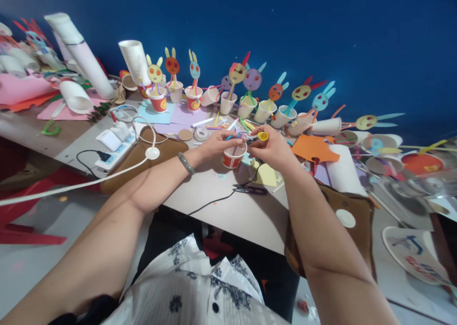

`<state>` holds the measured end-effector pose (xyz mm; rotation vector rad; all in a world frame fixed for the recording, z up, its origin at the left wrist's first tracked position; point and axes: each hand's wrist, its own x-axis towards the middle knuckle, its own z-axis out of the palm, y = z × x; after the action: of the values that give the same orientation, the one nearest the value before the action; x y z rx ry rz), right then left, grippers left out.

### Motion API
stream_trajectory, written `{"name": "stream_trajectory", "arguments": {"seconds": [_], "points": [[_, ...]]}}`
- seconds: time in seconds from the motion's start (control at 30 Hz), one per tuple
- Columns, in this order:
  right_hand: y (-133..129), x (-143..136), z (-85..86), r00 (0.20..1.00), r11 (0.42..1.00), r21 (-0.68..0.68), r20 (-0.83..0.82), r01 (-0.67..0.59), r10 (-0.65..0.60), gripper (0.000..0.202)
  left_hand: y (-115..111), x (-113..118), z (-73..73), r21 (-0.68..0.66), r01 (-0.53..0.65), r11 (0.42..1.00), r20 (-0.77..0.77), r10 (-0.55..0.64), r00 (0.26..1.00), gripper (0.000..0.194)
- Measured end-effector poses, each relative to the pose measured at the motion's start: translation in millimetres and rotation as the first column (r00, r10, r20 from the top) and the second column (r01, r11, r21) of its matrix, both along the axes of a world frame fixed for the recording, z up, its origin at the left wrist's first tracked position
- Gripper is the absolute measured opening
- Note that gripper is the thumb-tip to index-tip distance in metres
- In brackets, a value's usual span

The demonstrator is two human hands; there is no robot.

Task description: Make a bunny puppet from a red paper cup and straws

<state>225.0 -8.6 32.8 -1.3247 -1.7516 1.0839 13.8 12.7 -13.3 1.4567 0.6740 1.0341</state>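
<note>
A small red and white paper cup [233,159] stands upright between my hands in the middle of the table. My left hand [217,145], with a bracelet at the wrist, is closed at the cup's rim; blue and purple strips [236,136] show by its fingertips. My right hand [272,147] is closed just right of the cup, and a round yellow piece [263,136] shows at its fingers. A black cord [214,202] runs up towards that hand, but what the fingers hold is mostly hidden. Black thread snips [250,189] lie in front, near yellow paper [266,174].
Paper cups with rabbit-faced figures [194,70] line the blue wall. Left are a white power strip [119,146], a white cable [89,186] and a brown cushion [143,160]. To the right lie orange paper [314,147], a white roll [344,170] and a fan [414,253].
</note>
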Motion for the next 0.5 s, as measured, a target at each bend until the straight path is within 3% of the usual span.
{"name": "stream_trajectory", "arguments": {"seconds": [0.2, 0.5], "points": [[0, 1, 1.4, 1.000, 1.000, -0.029, 0.000, 0.002, -0.002, 0.052, -8, -2, 0.6, -0.076, 0.014, 0.997, 0.060, -0.010, 0.998, 0.035], [5, 14, 1.4, 0.996, 0.999, -0.026, 0.078, -0.031, 0.033, 0.056, 0, -5, -1.5, -0.009, 0.012, 1.000, -0.047, -0.012, 0.999, 0.028]]}}
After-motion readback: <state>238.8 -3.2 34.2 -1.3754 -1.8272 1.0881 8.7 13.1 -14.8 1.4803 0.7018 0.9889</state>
